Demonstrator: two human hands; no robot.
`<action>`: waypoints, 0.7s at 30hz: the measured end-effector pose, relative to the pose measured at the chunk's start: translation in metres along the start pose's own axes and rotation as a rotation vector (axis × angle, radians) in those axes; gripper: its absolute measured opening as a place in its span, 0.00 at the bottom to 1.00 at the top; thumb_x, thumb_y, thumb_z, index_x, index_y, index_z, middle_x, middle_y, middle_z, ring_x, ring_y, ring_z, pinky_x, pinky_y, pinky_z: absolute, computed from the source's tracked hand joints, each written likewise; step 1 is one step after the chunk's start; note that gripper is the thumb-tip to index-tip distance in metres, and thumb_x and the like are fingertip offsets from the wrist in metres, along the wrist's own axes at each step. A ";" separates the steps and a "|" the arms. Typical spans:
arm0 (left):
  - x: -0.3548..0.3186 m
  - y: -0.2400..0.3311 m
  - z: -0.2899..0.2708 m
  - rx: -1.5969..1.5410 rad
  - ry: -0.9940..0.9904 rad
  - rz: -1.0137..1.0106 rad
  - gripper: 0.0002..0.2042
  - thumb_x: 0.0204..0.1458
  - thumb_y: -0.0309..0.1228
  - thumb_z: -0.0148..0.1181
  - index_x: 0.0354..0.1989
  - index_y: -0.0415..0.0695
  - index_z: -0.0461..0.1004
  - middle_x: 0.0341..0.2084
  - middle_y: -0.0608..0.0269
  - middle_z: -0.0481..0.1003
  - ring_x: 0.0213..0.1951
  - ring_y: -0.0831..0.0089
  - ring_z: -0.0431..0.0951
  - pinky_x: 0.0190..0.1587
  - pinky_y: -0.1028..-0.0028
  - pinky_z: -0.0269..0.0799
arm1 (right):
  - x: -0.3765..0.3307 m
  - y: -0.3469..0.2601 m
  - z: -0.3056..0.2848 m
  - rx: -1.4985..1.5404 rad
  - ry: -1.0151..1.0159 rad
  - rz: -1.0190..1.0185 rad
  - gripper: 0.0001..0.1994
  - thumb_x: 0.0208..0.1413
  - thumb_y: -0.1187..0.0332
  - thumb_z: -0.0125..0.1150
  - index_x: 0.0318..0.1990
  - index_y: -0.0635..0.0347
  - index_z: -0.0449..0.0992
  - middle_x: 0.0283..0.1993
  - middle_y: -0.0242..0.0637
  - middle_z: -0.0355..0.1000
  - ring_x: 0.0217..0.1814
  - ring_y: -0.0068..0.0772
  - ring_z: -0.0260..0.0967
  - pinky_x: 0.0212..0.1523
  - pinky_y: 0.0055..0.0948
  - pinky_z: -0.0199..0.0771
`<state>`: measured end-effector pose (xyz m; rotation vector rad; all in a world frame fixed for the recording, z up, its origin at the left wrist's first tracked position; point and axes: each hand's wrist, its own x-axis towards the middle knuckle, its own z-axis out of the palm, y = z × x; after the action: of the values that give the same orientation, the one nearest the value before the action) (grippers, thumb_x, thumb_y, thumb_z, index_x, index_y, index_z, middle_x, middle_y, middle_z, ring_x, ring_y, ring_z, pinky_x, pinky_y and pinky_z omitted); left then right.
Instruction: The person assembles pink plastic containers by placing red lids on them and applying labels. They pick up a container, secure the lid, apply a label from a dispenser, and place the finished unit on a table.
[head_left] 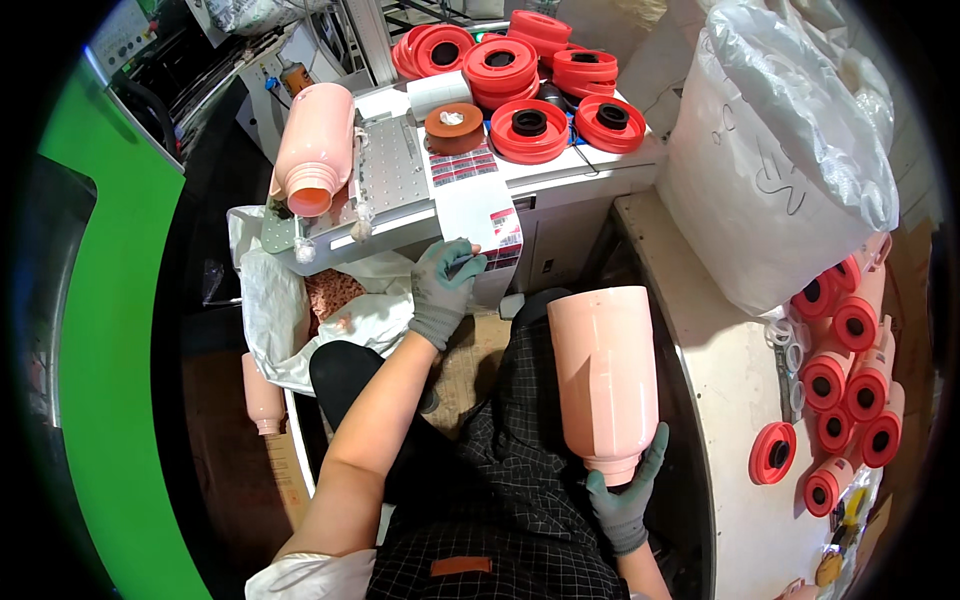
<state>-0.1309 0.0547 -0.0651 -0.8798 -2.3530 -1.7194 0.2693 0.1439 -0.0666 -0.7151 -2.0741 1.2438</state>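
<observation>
One bottle [604,370], seemingly still unlabelled, is grasped by the right hand [624,500]; whether the left hand [442,288] grips the labels [475,208] I can't tell.

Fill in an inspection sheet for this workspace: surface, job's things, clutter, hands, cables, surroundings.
Surface: white table, crowded; perforated plate at its left.
Job's things: pink bottle over the lap, neck toward the person; label strip hanging over the table's front edge; second bottle lying on the plate, mouth open.
Clutter: red lids, some stacked; brown roll.
Left hand: gloved, at the strip; grip unclear.
Right hand: gloved, holding the pink bottle's neck.
Cables: thin dark cord by the lids.
Surroundings: white sack, capped bottles at right; green panel at left.
</observation>
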 end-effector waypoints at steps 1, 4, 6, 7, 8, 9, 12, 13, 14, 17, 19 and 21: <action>-0.002 -0.005 0.004 -0.112 0.012 -0.044 0.13 0.53 0.28 0.75 0.45 0.38 0.84 0.44 0.55 0.82 0.43 0.70 0.84 0.49 0.70 0.79 | -0.001 -0.001 0.001 0.011 0.005 0.001 0.59 0.50 0.63 0.76 0.82 0.66 0.37 0.77 0.56 0.54 0.76 0.47 0.60 0.74 0.45 0.62; -0.014 -0.012 0.007 -0.334 -0.007 -0.165 0.10 0.52 0.24 0.75 0.42 0.39 0.83 0.41 0.59 0.80 0.40 0.74 0.82 0.47 0.71 0.79 | -0.006 0.002 0.003 0.029 -0.009 0.032 0.59 0.52 0.59 0.76 0.82 0.66 0.36 0.80 0.54 0.48 0.80 0.47 0.54 0.76 0.44 0.57; -0.028 -0.008 -0.001 -0.018 -0.048 -0.009 0.10 0.52 0.20 0.73 0.42 0.39 0.81 0.40 0.64 0.78 0.39 0.77 0.79 0.45 0.75 0.76 | -0.008 0.001 0.006 0.075 -0.017 0.060 0.60 0.54 0.56 0.76 0.82 0.66 0.35 0.83 0.52 0.42 0.83 0.46 0.48 0.79 0.44 0.52; -0.042 -0.002 -0.004 0.161 0.069 0.088 0.09 0.53 0.20 0.72 0.41 0.38 0.81 0.41 0.65 0.78 0.39 0.78 0.79 0.46 0.76 0.76 | -0.008 0.001 0.007 0.094 -0.020 0.064 0.60 0.54 0.57 0.76 0.82 0.66 0.35 0.83 0.52 0.43 0.82 0.46 0.49 0.78 0.44 0.53; -0.056 0.004 -0.006 0.336 0.183 0.190 0.08 0.54 0.20 0.72 0.41 0.38 0.81 0.42 0.65 0.77 0.39 0.79 0.79 0.46 0.77 0.76 | -0.009 0.001 0.008 0.111 -0.015 0.069 0.60 0.54 0.57 0.76 0.82 0.65 0.35 0.82 0.52 0.44 0.82 0.46 0.50 0.78 0.44 0.54; -0.068 0.013 -0.004 0.185 0.193 0.125 0.07 0.55 0.21 0.71 0.41 0.38 0.81 0.42 0.65 0.78 0.40 0.79 0.79 0.46 0.77 0.75 | -0.008 0.002 0.008 0.119 -0.010 0.080 0.59 0.52 0.61 0.75 0.82 0.64 0.36 0.82 0.52 0.44 0.81 0.46 0.52 0.77 0.44 0.56; -0.090 0.079 -0.004 -0.564 -0.030 -0.396 0.04 0.61 0.22 0.65 0.43 0.38 0.80 0.38 0.65 0.80 0.37 0.79 0.79 0.42 0.79 0.75 | -0.010 -0.002 0.009 0.064 -0.040 0.075 0.57 0.47 0.72 0.72 0.81 0.62 0.38 0.81 0.51 0.43 0.80 0.47 0.54 0.75 0.45 0.61; -0.088 0.103 -0.006 -0.777 -0.183 -0.615 0.04 0.62 0.22 0.64 0.42 0.36 0.81 0.32 0.65 0.80 0.34 0.79 0.79 0.39 0.80 0.75 | -0.012 -0.002 0.008 0.066 -0.045 0.065 0.57 0.47 0.72 0.72 0.81 0.61 0.38 0.82 0.51 0.43 0.80 0.47 0.53 0.76 0.45 0.61; -0.083 0.116 -0.004 -0.764 -0.280 -0.551 0.04 0.61 0.22 0.64 0.41 0.36 0.81 0.31 0.64 0.80 0.32 0.79 0.79 0.38 0.80 0.75 | -0.010 -0.001 0.010 0.069 -0.043 0.045 0.57 0.47 0.72 0.73 0.81 0.61 0.38 0.82 0.52 0.42 0.80 0.47 0.53 0.76 0.46 0.60; -0.085 0.120 0.012 -0.864 -0.351 -0.601 0.04 0.61 0.22 0.64 0.40 0.35 0.82 0.30 0.64 0.81 0.30 0.80 0.79 0.36 0.80 0.76 | -0.010 0.002 0.012 0.059 -0.044 0.001 0.57 0.47 0.71 0.73 0.82 0.59 0.39 0.82 0.53 0.41 0.81 0.50 0.53 0.75 0.48 0.62; -0.089 0.113 0.017 -0.917 -0.327 -0.659 0.03 0.60 0.23 0.65 0.39 0.36 0.82 0.29 0.65 0.81 0.29 0.80 0.79 0.35 0.80 0.75 | -0.012 0.004 0.015 0.073 -0.034 -0.039 0.57 0.47 0.70 0.74 0.82 0.56 0.40 0.82 0.55 0.41 0.81 0.53 0.52 0.74 0.49 0.63; -0.093 0.108 0.019 -0.905 -0.301 -0.659 0.04 0.59 0.24 0.67 0.39 0.36 0.82 0.29 0.66 0.81 0.28 0.81 0.78 0.33 0.81 0.74 | -0.012 0.005 0.015 0.035 -0.035 -0.046 0.57 0.47 0.68 0.75 0.82 0.54 0.41 0.82 0.57 0.41 0.81 0.57 0.53 0.73 0.51 0.65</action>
<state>0.0044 0.0566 -0.0183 -0.4273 -2.1012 -3.2526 0.2669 0.1289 -0.0796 -0.6313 -2.0803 1.2721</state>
